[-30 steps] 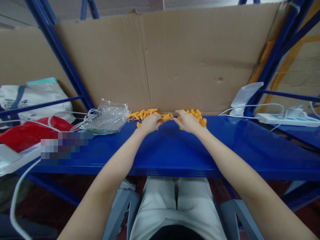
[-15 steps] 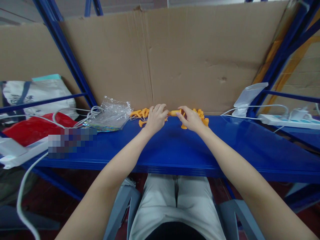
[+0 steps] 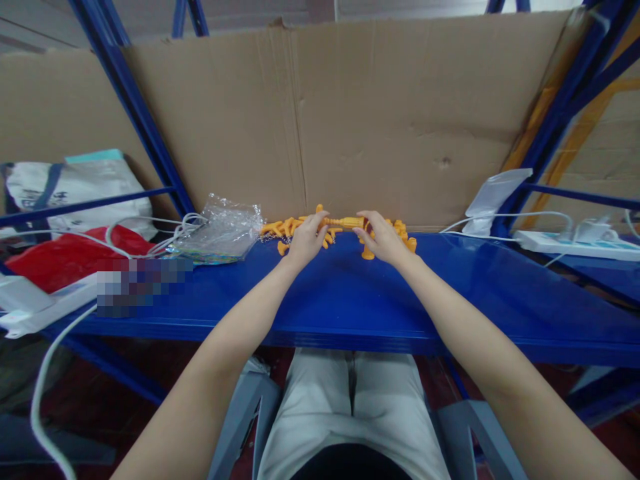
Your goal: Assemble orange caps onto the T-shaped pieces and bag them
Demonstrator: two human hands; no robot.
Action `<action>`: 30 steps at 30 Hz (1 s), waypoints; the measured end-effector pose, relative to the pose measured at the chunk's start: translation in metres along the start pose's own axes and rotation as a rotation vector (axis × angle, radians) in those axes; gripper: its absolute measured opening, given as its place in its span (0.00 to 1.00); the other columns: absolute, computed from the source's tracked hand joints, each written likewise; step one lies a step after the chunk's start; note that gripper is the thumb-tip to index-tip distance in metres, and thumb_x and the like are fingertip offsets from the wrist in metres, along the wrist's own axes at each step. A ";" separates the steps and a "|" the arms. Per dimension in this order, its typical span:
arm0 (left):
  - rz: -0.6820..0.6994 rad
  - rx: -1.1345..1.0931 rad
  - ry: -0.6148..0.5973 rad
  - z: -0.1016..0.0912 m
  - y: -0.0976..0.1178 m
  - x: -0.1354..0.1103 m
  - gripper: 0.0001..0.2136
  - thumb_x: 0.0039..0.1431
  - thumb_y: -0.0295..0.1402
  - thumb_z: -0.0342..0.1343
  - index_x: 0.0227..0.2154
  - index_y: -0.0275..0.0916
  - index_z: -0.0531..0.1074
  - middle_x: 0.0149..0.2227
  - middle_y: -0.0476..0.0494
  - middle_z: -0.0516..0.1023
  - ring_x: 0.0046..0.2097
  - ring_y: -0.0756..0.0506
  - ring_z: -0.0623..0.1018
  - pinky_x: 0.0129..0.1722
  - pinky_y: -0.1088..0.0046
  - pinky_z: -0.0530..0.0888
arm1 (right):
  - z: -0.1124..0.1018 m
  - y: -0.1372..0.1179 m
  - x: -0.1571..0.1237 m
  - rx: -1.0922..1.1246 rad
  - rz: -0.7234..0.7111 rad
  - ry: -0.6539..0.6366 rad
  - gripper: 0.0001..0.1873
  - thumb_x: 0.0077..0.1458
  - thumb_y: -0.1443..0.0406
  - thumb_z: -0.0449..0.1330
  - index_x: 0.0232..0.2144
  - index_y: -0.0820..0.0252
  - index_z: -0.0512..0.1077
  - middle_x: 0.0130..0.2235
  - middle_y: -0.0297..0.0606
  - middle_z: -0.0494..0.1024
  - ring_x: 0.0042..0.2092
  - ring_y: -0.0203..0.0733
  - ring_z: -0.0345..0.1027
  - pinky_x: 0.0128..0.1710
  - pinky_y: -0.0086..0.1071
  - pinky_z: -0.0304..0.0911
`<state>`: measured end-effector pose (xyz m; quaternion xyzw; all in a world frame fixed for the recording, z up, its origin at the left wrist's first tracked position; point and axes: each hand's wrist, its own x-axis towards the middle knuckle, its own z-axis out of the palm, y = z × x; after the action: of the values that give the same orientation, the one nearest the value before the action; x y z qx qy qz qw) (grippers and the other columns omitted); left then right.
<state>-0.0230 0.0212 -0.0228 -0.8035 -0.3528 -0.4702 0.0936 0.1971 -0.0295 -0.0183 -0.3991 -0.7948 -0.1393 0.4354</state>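
Between our 2 hands, just above the back of the blue tabletop [image 3: 340, 300], a long yellow piece [image 3: 346, 222] stretches sideways, close to level. Our left hand [image 3: 307, 239] is pinched about its left end, our right hand [image 3: 381, 237] about the other, thumbs and fingertips closed on it. Is that 1 part or 2 fitted together? We cannot tell from up here!

As for good technique, we would judge it best to line both ends up straight, push evenly along the length and grip lightly, so nothing bends or slips.

Out we go: a spread of yellow pieces [image 3: 280, 228] lies beside our left fingers, a yellow cluster [image 3: 401, 229] behind the right hand, and the cardboard sheet [image 3: 375, 120] stands up behind it all. Left of the spread, we have a crinkled clear plastic bag [image 3: 225, 223].

Any lettering? Yes, dark characters on the white bag [image 3: 100, 190] at far left, too blurred for us to read. We spot no legible brand on the red bag [image 3: 75, 257] or the right-hand power strip [image 3: 550, 239].
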 end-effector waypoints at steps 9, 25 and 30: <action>-0.015 -0.087 0.003 0.002 0.004 0.000 0.12 0.61 0.20 0.51 0.46 0.37 0.69 0.44 0.41 0.77 0.45 0.46 0.77 0.48 0.68 0.74 | -0.008 -0.001 0.004 -0.078 -0.027 -0.049 0.16 0.66 0.62 0.53 0.54 0.59 0.67 0.52 0.52 0.75 0.53 0.54 0.70 0.51 0.48 0.66; -0.014 -0.065 -0.036 0.002 -0.002 -0.001 0.10 0.61 0.22 0.53 0.44 0.38 0.69 0.43 0.42 0.76 0.46 0.44 0.77 0.50 0.65 0.73 | 0.006 0.013 0.004 0.233 0.281 -0.049 0.17 0.62 0.52 0.55 0.45 0.56 0.67 0.37 0.40 0.76 0.38 0.46 0.72 0.41 0.42 0.68; 0.004 -0.071 -0.059 0.003 -0.005 0.000 0.11 0.61 0.22 0.51 0.45 0.38 0.68 0.43 0.41 0.75 0.49 0.43 0.75 0.53 0.61 0.71 | 0.011 0.018 0.004 0.322 0.256 -0.061 0.14 0.61 0.54 0.56 0.43 0.55 0.64 0.36 0.37 0.73 0.36 0.42 0.70 0.39 0.39 0.68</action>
<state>-0.0243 0.0264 -0.0255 -0.8206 -0.3368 -0.4585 0.0554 0.2036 -0.0099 -0.0237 -0.4259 -0.7625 0.0583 0.4835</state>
